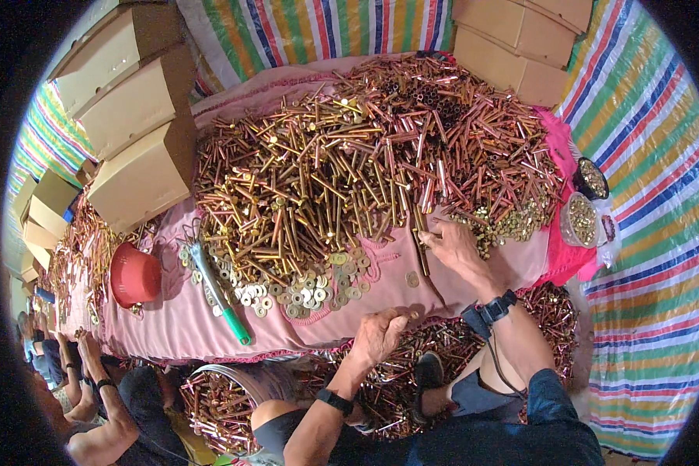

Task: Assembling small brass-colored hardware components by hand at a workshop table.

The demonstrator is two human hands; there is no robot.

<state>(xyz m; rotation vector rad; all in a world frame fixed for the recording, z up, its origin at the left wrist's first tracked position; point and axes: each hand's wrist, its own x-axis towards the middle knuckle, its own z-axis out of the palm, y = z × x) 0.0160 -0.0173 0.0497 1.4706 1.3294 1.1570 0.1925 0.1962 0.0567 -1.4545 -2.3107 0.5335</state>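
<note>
My right hand [452, 247] is at the near edge of the pile, its fingers curled and pinched against a long brass-coloured bolt [422, 252] that stands out from the heap. Lower and to the left, my left hand [382, 335] is closed over the cloth edge; its fingertips press together on something too small to make out. Long yellow bolts [318, 186] fill the middle of the pile, with copper-coloured metal tubes [489, 132] to the right and behind. Flat washers [311, 291] lie loose left of my hands. Small nuts [520, 221] are scattered beyond my right hand.
A pink cloth [279, 334] covers the table. On the left are a red bowl [134, 276], a green-handled tool [225, 307] and stacked cardboard boxes [140, 179]. A clear tub [580, 220] stands right. Below are a full bucket [217, 412] and more metal parts. A co-worker [116, 404] sits left.
</note>
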